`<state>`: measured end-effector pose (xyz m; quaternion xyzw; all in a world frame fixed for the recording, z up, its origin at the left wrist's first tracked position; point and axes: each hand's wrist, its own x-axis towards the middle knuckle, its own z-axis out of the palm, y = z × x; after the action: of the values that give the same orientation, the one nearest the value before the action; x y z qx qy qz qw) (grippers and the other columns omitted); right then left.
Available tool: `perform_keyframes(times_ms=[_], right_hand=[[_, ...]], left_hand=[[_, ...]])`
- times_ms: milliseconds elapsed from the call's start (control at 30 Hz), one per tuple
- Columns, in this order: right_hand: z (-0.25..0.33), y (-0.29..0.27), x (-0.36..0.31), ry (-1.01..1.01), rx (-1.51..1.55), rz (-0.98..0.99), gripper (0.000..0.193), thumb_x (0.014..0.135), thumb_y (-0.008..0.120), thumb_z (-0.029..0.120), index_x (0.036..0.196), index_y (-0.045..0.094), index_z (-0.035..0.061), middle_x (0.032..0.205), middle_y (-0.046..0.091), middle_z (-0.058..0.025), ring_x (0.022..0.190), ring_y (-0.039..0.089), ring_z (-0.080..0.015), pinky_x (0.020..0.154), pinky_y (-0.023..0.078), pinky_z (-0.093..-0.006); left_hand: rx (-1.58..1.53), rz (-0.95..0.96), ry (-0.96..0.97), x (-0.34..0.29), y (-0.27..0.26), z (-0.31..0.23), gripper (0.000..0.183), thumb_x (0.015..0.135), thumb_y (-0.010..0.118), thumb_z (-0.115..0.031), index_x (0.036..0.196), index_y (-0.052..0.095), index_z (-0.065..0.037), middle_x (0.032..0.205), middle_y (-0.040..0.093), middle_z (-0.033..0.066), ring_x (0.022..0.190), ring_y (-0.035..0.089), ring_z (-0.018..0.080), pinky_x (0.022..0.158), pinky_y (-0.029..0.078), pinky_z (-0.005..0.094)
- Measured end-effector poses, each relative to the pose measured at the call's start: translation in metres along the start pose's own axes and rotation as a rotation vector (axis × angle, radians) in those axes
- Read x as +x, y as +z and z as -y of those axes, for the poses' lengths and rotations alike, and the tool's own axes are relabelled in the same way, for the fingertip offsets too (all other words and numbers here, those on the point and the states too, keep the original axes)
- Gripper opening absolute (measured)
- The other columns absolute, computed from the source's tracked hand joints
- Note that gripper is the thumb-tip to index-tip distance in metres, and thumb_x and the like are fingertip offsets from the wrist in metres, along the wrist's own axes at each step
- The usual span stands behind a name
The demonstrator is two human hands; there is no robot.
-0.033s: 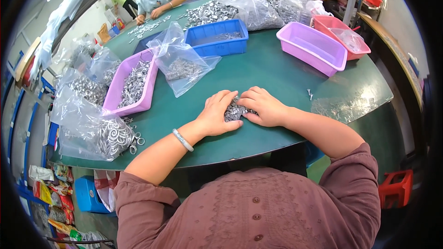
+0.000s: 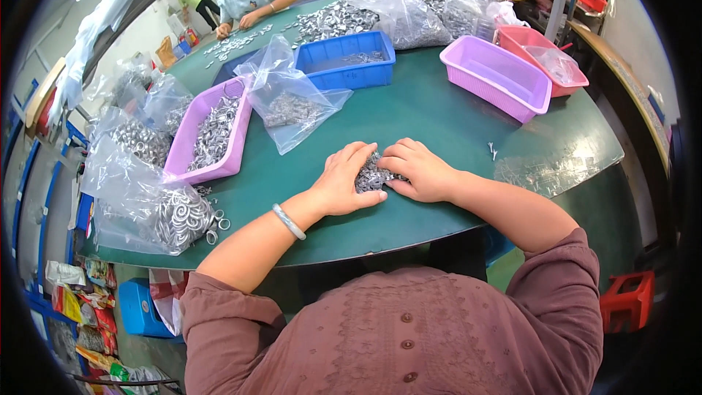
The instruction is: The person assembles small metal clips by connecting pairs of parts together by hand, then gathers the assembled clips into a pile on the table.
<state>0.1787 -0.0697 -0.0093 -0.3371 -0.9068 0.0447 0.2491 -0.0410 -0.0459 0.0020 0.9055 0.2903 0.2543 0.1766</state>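
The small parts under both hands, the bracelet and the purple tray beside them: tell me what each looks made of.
Small parts: likely bare metal, grey with dull glints, heaped between the left hand and right hand.
Bracelet: pale, smooth and glossy; polished metal or stone, cannot tell.
Purple tray: moulded plastic by its even matte colour and thin rim.

The left hand (image 2: 344, 181) and right hand (image 2: 418, 170) covered most of a small heap of silvery metal rings (image 2: 371, 174), so their number could not be told. Contents of the clear plastic bags (image 2: 409, 14) far across the green table (image 2: 439, 121) were too small to identify.
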Motion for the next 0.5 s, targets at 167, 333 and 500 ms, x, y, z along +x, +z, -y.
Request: perform_keyframes(times_ms=[167, 333, 500], right_hand=[[0.008, -0.008, 0.001, -0.022, -0.089, 0.002, 0.055, 0.078, 0.067, 0.039, 0.122, 0.052, 0.0095, 0.120, 0.049, -0.0158, 0.110, 0.045, -0.0332, 0.093, 0.037, -0.0438], [0.007, -0.003, 0.001, 0.000, -0.083, -0.008, 0.048, 0.080, 0.065, 0.038, 0.118, 0.056, 0.0094, 0.114, 0.054, -0.0127, 0.107, 0.048, -0.0307, 0.092, 0.037, -0.0428], [0.006, -0.001, 0.005, -0.024, -0.070, -0.037, 0.034, 0.079, 0.067, 0.029, 0.105, 0.061, 0.0081, 0.098, 0.057, -0.0089, 0.092, 0.051, -0.0280, 0.082, 0.043, -0.0384]], left_hand=[[0.048, -0.216, 0.055, 0.014, -0.036, 0.035, 0.050, 0.080, 0.069, -0.028, 0.119, 0.053, -0.001, 0.122, 0.049, 0.0193, 0.116, 0.048, 0.0336, 0.100, 0.036, 0.0411], [0.475, -0.665, -0.004, 0.056, -0.127, 0.087, 0.050, 0.076, 0.068, -0.030, 0.116, 0.056, -0.002, 0.124, 0.050, 0.0221, 0.115, 0.048, 0.0379, 0.098, 0.036, 0.0458], [0.648, -0.287, -0.625, 0.076, -0.170, 0.115, 0.085, 0.072, 0.061, -0.062, 0.130, 0.047, -0.002, 0.132, 0.046, 0.0211, 0.124, 0.043, 0.0358, 0.108, 0.016, 0.0521]])
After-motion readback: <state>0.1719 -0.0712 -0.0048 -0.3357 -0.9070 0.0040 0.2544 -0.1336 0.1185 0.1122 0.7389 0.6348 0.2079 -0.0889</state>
